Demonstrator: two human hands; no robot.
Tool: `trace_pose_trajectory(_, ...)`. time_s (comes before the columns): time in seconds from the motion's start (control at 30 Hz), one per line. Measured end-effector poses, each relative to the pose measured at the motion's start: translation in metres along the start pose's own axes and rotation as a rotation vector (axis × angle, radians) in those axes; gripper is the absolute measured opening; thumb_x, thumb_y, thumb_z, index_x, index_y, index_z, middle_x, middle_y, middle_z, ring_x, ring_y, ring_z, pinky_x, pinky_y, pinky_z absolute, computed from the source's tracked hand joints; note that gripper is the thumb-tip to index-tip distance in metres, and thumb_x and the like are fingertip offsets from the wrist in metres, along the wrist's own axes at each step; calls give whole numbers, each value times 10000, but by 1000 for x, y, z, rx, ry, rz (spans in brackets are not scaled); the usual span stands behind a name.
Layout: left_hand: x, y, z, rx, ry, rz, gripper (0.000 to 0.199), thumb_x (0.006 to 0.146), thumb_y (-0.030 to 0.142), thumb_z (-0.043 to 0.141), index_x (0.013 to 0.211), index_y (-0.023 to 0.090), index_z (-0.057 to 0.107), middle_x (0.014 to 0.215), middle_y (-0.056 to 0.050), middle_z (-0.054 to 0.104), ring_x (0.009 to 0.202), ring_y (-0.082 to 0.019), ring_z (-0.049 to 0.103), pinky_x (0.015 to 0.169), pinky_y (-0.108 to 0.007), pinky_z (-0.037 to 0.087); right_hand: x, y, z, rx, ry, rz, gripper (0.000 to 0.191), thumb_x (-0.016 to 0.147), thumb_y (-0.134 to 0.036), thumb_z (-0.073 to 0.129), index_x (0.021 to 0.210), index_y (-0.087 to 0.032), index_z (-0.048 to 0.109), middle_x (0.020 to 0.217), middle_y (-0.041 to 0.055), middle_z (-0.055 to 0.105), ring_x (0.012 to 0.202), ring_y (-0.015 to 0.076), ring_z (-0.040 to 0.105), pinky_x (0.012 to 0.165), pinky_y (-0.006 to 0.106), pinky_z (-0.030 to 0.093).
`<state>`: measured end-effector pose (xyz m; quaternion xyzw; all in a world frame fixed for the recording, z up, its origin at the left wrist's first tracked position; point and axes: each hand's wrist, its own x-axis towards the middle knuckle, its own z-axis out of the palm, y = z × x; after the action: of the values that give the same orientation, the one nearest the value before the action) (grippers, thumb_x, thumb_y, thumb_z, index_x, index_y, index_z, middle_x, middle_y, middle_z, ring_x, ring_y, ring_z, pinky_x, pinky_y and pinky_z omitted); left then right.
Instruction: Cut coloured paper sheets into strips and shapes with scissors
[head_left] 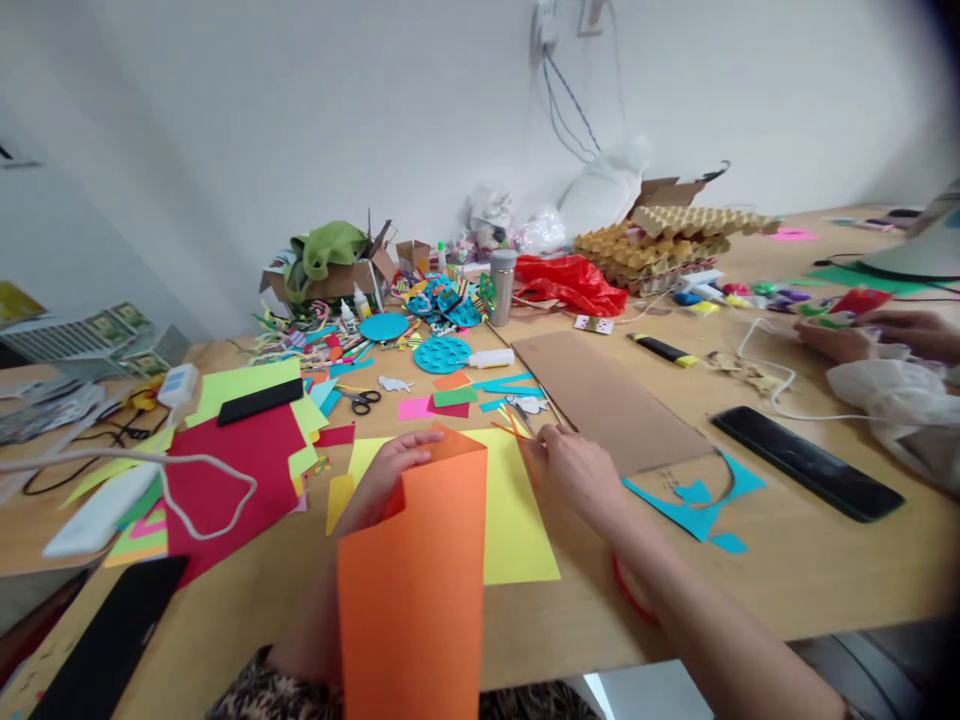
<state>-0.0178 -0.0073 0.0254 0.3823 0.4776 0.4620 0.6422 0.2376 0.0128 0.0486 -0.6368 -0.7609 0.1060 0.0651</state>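
Item, orange sheet [420,590]: in front of the person, folded or bent over at its top, its long face standing toward the body. It hung past the table's near edge, so part of it was over the lap.

Item, left hand [386,470]: grasping the sheet by its upper part, fingers along the top edge; probably held so to keep the bend from springing open.

Item, right hand [574,465]: fingers curled in, beside some thin orange strips [517,432]. Whether it pinched them I could not tell from where I stood.

Item, yellow sheet [517,530]: flat beneath the work, perhaps serving as a mat.

Item, scissors [365,402]: lying beyond the left hand, likely put there to be within reach.

Item, cardboard [607,400]: slanting away beyond the right hand, with blue scraps [679,508] by its near end.

Edges and room: the table [577,620] showed its wood between the yellow sheet and the scraps, giving the right forearm its passage. To the left, a red sheet [232,460] with a phone [260,402] on it limited sideways movement. Far right, another person's hands [836,340] worked well apart.
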Motion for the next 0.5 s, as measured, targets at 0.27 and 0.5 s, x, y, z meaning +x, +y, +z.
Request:
trace_pose_trajectory(0.27, -6, 3, 18, 160, -39, 108, 419, 681, 183, 667, 1100, 183, 660, 1070, -84, 663, 896, -188, 604, 794, -272, 418, 14, -8, 7, 987, -497, 28, 669, 802, -705, 372, 966, -97, 597, 858, 147, 671, 648, 161, 651, 535, 255, 532)
trace_pose_trajectory(0.5, -9, 6, 13, 189, -135, 155, 698, 725, 198, 632, 1377, 238, 385, 942, -67, 674, 730, -138, 610, 671, -244, 443, 24, -11, 17, 1072, -687, -53, 193, 724, -239, 643, 869, -111, 651, 684, 36, 656, 573, 111, 633, 533, 212, 538)
